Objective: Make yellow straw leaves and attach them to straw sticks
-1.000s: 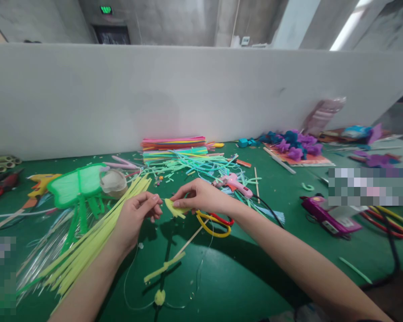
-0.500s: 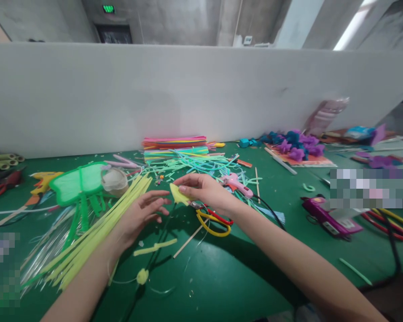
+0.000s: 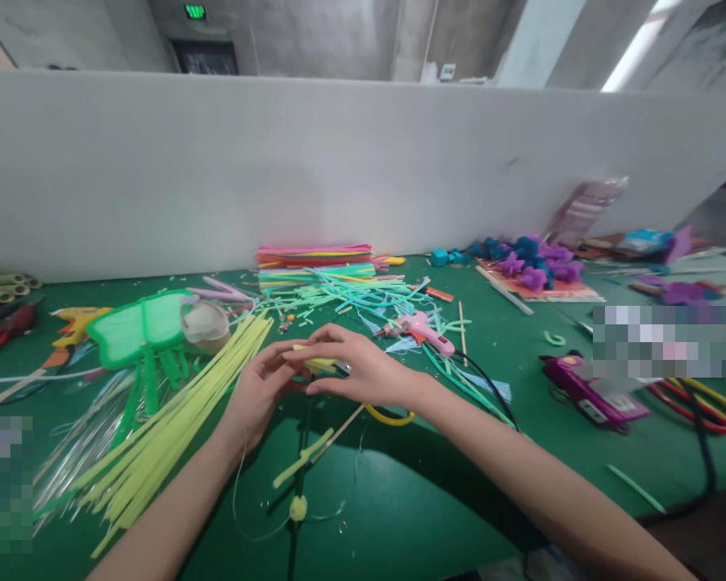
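Note:
Near the middle of the green table, both hands meet around a yellow fuzzy piece. My left hand has its fingers closed at the piece's left end. From the right, my right hand wraps over it, thumb below; a small metal tip shows by its fingers. Yellow scissor handles stick out under my right wrist. Below hangs or lies a small yellow ball with clear thread, and above it a yellow stem piece crosses a thin wooden stick.
Yellow pipe cleaners lie beside my left forearm, with a green winged figure and a yellow glue gun further left. Behind are colourful stems and a pink glue gun. A purple device sits right.
My left hand has moved right and closed on the yellow piece. My right hand has shifted slightly left over it. The yellow ball and stem piece have moved right.

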`<state>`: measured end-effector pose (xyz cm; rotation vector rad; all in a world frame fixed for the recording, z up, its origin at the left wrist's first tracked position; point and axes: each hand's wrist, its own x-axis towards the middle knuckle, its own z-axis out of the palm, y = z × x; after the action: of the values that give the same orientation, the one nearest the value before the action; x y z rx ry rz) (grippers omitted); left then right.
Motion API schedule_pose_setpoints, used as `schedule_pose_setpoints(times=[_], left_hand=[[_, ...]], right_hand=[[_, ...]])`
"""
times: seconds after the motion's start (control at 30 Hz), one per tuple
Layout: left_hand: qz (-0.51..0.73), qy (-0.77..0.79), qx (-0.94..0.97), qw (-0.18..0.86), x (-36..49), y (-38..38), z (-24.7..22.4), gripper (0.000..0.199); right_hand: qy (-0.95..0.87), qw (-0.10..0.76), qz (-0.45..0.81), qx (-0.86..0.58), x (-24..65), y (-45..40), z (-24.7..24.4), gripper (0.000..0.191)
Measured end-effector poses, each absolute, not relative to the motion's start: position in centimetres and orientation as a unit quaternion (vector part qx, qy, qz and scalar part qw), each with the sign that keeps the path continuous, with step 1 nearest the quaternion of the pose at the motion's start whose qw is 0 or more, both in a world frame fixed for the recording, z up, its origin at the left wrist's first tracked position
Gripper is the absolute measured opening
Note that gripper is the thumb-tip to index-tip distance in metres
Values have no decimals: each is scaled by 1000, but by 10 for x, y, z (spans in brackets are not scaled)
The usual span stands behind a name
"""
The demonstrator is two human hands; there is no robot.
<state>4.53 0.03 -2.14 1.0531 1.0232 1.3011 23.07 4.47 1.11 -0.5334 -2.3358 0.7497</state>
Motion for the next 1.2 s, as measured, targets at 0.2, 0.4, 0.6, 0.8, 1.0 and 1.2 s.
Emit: schedule_pose_setpoints(times=[0.2,0.4,0.6,0.8,1.0,1.2], left_hand=[[554,433,404,586,48,-3,-18,23],[523,357,363,684,63,-10,-24,27],[504,386,350,689,70,-11,-33,33],[475,387,393,686,73,-14,-30,26],[454,384,393,702,77,-18,-27,24],[459,397,354,712,77,-16,-30,31]], right_hand=[[-900,345,159,-213,230,51,1,28],[-901,351,139,-214,231,54,13,23],[-904,291,183,-254,224,56,26,16],[-824,269,411,-282,224,70,31,20],[-734,217,600,-232,220,77,20,26],[-744,206,588,-243,214,75,17,40]])
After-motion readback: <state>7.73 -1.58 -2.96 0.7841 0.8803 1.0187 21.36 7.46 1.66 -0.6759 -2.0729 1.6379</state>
